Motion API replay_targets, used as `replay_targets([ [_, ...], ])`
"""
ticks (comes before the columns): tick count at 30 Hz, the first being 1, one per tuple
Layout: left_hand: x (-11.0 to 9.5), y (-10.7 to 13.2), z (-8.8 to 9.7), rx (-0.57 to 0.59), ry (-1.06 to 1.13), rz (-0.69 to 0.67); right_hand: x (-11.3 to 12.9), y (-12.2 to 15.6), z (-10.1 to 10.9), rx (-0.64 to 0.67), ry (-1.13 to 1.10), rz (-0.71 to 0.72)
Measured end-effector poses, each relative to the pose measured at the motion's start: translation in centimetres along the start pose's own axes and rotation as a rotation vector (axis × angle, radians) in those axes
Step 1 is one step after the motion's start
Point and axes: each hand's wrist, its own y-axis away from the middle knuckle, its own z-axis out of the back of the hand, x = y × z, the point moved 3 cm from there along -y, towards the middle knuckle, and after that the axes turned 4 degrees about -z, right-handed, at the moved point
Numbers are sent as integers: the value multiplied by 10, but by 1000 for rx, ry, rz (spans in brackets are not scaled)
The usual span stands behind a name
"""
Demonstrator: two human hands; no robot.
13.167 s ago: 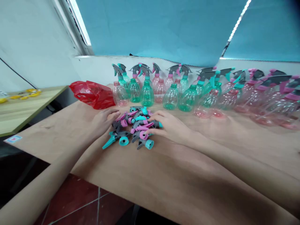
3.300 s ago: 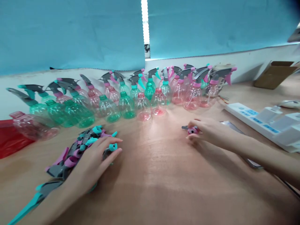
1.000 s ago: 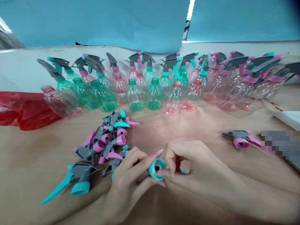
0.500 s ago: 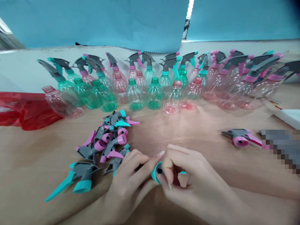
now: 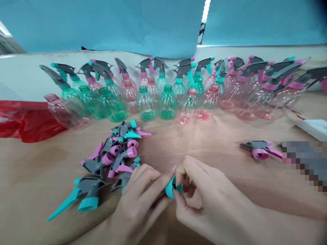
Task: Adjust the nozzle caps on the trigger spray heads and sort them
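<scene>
My left hand [image 5: 139, 200] and my right hand [image 5: 201, 199] meet low in the middle, both pinched on one teal-capped spray trigger head [image 5: 171, 188]. Its teal cap shows between my fingertips; the rest is hidden. Just left of my left hand lies a pile of grey trigger heads [image 5: 114, 154] with pink or teal caps. A grey and teal trigger head [image 5: 83, 197] lies at the pile's near end. One pink-capped trigger head [image 5: 259, 149] lies alone at the right.
Several green and pink clear bottles [image 5: 166, 98] stand in rows along the back of the wooden table [image 5: 38, 170], some with triggers fitted, some with bare necks. A red plastic bag [image 5: 25, 119] lies at the left. A white object [image 5: 315, 127] sits at the right edge.
My right fingers have closed further over the teal cap, and the cap has turned so its opening no longer faces me. Pile and bottles have not moved.
</scene>
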Motion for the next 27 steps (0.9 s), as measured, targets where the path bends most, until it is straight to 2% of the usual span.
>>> replay_targets([
  [3,-1,-1,0,-6,-33,-25,3,7,-1,-71,215,85],
  [7,-4,-3,2,-21,-59,-63,5,17,-6,-36,356,202],
  [11,-4,-3,3,-8,-90,-61,5,19,-9,-32,367,249],
  [16,-4,-5,3,-27,-85,-62,11,18,-6,-143,382,325],
  [20,-3,-5,3,-46,-71,-36,14,18,-4,-183,366,357],
  [23,-2,-6,3,-54,-59,1,13,15,0,-208,335,315],
  [27,0,-7,4,-68,-6,78,5,5,14,-174,247,160],
])
